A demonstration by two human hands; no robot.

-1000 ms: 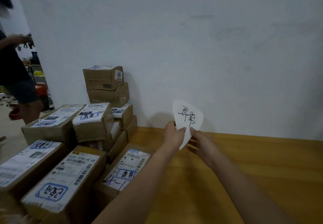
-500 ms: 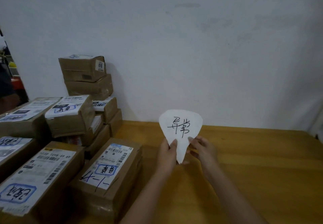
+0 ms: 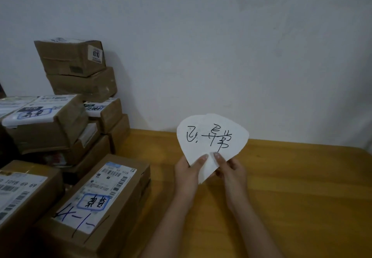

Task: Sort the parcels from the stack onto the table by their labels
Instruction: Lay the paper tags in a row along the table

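Observation:
Two white paper slips with black handwriting are fanned apart above the wooden table (image 3: 291,187). My left hand (image 3: 188,172) pinches the rear slip (image 3: 188,137) at its lower tip. My right hand (image 3: 231,169) pinches the front slip (image 3: 227,135). To the left rises a stack of brown cardboard parcels (image 3: 80,72) with white shipping labels. The nearest parcel (image 3: 104,203) lies at the table's left end, its label marked in blue and black pen.
A plain white wall (image 3: 221,46) runs directly behind the table. More labelled parcels (image 3: 24,193) crowd the lower left. Bare wood stretches right of my hands to the frame edge.
The view swung right and downward. The single visible slip has been spread into two, revealing a second handwritten slip on the left; both hands stayed at the slips' lower tips.

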